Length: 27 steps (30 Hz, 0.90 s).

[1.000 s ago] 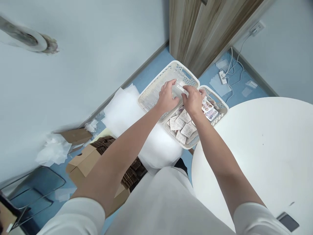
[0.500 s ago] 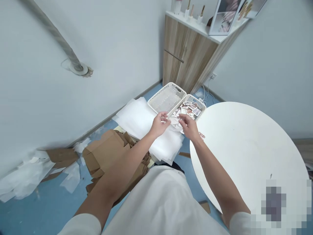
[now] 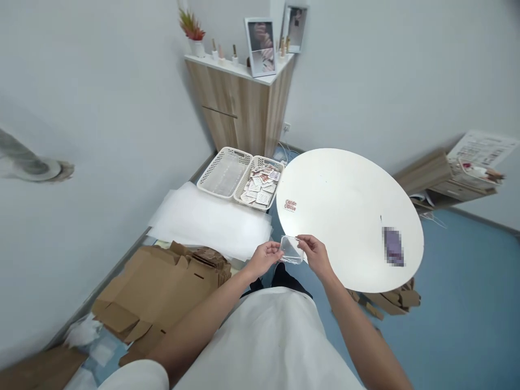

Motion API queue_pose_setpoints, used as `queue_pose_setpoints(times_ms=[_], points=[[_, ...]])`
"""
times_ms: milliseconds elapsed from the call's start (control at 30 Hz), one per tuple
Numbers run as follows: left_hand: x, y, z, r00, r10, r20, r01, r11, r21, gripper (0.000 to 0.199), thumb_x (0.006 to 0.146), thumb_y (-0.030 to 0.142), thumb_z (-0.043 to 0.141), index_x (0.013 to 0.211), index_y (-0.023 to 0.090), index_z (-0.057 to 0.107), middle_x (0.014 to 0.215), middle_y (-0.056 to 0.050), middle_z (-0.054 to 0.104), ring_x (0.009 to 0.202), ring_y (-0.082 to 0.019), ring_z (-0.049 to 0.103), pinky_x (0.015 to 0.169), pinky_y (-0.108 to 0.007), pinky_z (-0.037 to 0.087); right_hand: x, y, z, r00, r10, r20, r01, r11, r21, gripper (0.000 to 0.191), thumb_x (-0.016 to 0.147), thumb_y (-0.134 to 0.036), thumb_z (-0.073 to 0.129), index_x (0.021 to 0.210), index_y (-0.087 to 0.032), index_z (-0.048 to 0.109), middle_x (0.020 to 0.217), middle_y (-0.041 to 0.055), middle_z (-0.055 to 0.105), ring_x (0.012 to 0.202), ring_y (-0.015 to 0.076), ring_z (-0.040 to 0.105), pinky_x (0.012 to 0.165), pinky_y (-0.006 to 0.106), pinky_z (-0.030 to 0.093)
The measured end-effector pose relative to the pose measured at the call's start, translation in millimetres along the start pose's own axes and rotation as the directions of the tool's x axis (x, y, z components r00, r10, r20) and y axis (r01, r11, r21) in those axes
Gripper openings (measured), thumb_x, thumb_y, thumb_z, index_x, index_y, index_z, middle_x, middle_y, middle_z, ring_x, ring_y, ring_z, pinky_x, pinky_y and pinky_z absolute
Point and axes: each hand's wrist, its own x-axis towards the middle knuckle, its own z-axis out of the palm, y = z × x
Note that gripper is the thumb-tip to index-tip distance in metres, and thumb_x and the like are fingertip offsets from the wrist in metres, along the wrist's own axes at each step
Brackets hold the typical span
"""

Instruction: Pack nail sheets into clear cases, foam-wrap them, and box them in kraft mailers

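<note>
Two hands clasp a clear case [image 3: 291,249], fingers of the left hand [image 3: 263,259] and right hand [image 3: 317,254] at opposite sides, now back from the baskets [image 3: 255,206] near the desk [image 3: 345,200] bearing a printed card [image 3: 290,205]; attention apparently shifts caseward.

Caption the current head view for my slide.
Left hand and right hand hold a clear plastic case near a round white table, with two white baskets beyond.

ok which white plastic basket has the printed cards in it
The right-hand white plastic basket, beside the round white table: printed cards pile inside, whereas the left-hand white basket shows none.
</note>
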Motion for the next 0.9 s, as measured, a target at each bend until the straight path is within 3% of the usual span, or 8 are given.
queue_pose_setpoints(times_ms=[200,300,433,600,733,900], points=[[10.1,-2.9,32.4,0.994,-0.061,0.091,0.058,0.998,0.027,0.027,0.064,0.035,0.069,0.081,0.016,0.058,0.068,0.0,0.06,0.063,-0.012,0.058,0.067,-0.028,0.048,-26.5,13.5,-29.8,0.99,0.042,-0.135,-0.041,0.999,0.009,0.034,0.071,-0.046,0.058,0.091,-0.019,0.063,0.082,0.0057,0.065,0.074,0.0176,0.058,0.07,0.032,0.045],[22.9,-10.1,47.3,0.991,-0.053,0.122,0.048,0.998,0.044,0.028,0.065,0.035,0.069,0.083,0.015,0.058,0.069,-0.001,0.061,0.062,-0.011,0.058,0.065,-0.026,0.047,-33.4,19.9,-49.4,0.986,0.079,-0.148,-0.076,0.997,0.03,0.04,0.071,-0.046,0.056,0.101,-0.02,0.06,0.08,0.0054,0.065,0.074,0.0187,0.059,0.068,0.033,0.046],[43.5,-12.6,67.7,0.991,-0.054,0.124,0.048,0.997,0.055,0.029,0.064,0.035,0.069,0.082,0.015,0.058,0.07,-0.001,0.061,0.063,-0.01,0.058,0.065,-0.025,0.047,-35.6,27.5,-81.8,0.99,0.095,-0.104,-0.084,0.991,0.103,0.054,0.069,-0.043,0.06,0.118,-0.023,0.049,0.102,0.0081,0.062,0.08,0.0184,0.06,0.071,0.033,0.047],[63.0,-6.5,90.2,0.993,-0.046,0.109,0.033,0.993,0.117,0.031,0.063,0.035,0.069,0.084,0.015,0.057,0.069,0.001,0.058,0.062,-0.01,0.058,0.066,-0.026,0.048,-25.1,30.6,-119.0,0.997,0.062,-0.044,-0.056,0.991,0.123,0.055,0.067,-0.037,0.062,0.119,-0.025,0.048,0.117,0.009,0.052,0.079,0.0154,0.06,0.075,0.034,0.047],[75.0,-9.2,105.9,0.996,-0.018,0.085,0.002,0.984,0.179,0.027,0.065,0.034,0.068,0.081,0.015,0.055,0.07,0.001,0.057,0.061,-0.01,0.059,0.065,-0.026,0.048,-8.2,31.2,-138.9,0.997,0.07,0.007,-0.071,0.984,0.162,0.049,0.068,-0.039,0.061,0.114,-0.025,0.05,0.111,0.0073,0.053,0.079,0.0142,0.058,0.075,0.032,0.046],[84.7,-19.5,128.7,0.998,-0.001,0.055,-0.013,0.969,0.249,0.025,0.066,0.033,0.066,0.078,0.015,0.054,0.07,0.001,0.055,0.06,-0.011,0.059,0.065,-0.027,0.048,4.9,39.6,-158.5,0.993,0.117,-0.01,-0.115,0.984,0.134,0.03,0.07,-0.04,0.06,0.092,-0.021,0.055,0.086,0.0012,0.055,0.066,0.0115,0.056,0.066,0.029,0.045]])
